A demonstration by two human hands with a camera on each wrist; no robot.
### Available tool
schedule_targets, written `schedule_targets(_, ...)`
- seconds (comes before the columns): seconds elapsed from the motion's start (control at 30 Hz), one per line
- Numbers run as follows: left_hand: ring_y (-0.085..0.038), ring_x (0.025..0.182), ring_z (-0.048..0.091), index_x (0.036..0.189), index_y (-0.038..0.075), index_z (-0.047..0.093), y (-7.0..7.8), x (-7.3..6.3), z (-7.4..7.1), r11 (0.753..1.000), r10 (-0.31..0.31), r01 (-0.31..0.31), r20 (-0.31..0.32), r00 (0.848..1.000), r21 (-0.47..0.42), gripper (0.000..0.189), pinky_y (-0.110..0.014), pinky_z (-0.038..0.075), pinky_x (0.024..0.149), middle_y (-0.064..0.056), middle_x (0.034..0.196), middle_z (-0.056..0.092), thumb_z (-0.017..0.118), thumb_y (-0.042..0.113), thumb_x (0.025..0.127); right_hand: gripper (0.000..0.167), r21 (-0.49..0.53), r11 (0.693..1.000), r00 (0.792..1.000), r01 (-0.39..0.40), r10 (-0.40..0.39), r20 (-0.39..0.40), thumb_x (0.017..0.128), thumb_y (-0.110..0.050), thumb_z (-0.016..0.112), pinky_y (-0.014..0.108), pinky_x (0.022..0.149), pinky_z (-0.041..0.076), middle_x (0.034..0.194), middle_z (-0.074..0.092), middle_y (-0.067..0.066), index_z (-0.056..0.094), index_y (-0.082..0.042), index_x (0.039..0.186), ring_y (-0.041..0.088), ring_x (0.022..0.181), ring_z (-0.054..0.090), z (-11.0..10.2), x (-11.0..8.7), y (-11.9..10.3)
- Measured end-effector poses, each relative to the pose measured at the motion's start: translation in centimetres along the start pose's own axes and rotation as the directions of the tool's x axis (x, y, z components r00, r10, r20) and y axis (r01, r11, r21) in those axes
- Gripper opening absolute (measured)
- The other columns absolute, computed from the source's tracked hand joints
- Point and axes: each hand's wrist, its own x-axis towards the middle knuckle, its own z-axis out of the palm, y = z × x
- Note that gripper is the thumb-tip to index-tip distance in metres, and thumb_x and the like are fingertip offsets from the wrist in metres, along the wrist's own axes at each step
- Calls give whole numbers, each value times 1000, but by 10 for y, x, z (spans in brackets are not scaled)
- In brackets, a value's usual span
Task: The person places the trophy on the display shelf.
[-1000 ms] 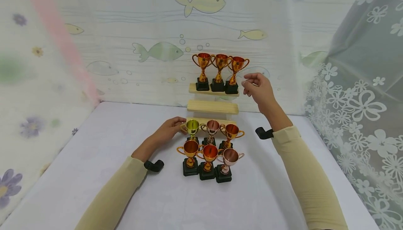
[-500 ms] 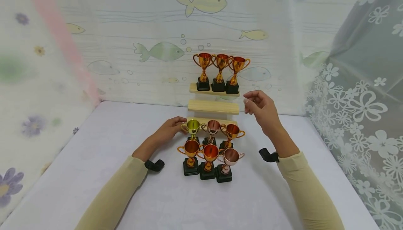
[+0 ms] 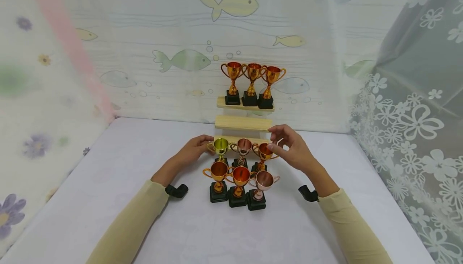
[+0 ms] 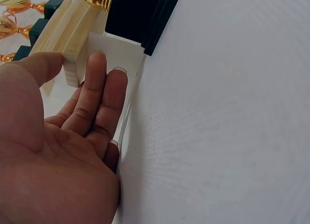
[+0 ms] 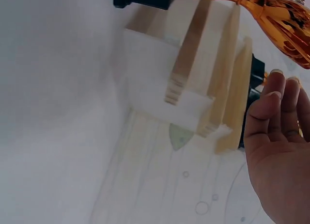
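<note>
At the left end of the stepped wooden shelf (image 3: 241, 122), my left hand (image 3: 191, 151) rests with thumb against the lowest board's end. Its other fingers lie nearly straight beside the board in the left wrist view. My right hand (image 3: 292, 148) hovers at the orange-gold trophy (image 3: 265, 152) at the right of the back row on the table, thumb and forefinger apart near its cup. In the right wrist view that trophy (image 5: 278, 20) is above the fingertips. Beside it stand a rose-gold trophy (image 3: 244, 146) and a yellow-gold trophy (image 3: 221, 146).
A front row holds two orange-gold trophies, one left (image 3: 218, 171) and one central (image 3: 240, 174), plus a pinkish trophy (image 3: 264, 180). Several orange-gold trophies (image 3: 254, 73) stand on the top board. Behind is a fish-print curtain (image 3: 144, 35); lacy sheeting (image 3: 408, 135) borders the right.
My right hand has come down from beside the top board to the back-right trophy on the table. The left hand stays at the shelf's end.
</note>
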Motion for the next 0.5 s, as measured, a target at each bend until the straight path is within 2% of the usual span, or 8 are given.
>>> schedule_targets(0.13,-31,115,69,148,-1,52,-1,0,1,1000,3,-3,-2,1000,4,44,-56,36,118,-15,112,77,51,22,110,47,-32,999,998,-17,19,62,95,-4,77,25,80,51,112,62,14,58,-1,137,20,98,60,6,-3,5)
schedule_targets(0.27,-30,115,69,148,-2,51,-1,1,1,1000,7,-7,-2,1000,13,45,-56,35,119,-15,113,76,50,22,110,54,-20,999,991,-49,51,127,92,-7,81,28,91,52,123,65,9,57,-1,141,24,107,63,9,-8,8)
schedule_targets(0.33,-30,115,69,148,-2,51,0,1,2,1000,6,-6,-3,1000,14,45,-56,35,119,-15,113,76,50,22,110,58,-22,998,985,-59,61,164,91,-9,83,33,93,54,126,67,7,57,-4,142,25,109,64,10,-9,10)
schedule_targets(0.5,-31,116,69,148,-1,52,1,0,2,1000,1,-1,-9,1000,9,44,-56,34,120,-15,113,76,50,21,110,55,-104,994,976,-42,63,209,89,-15,87,40,82,54,116,72,2,61,-11,138,22,99,64,15,-12,16)
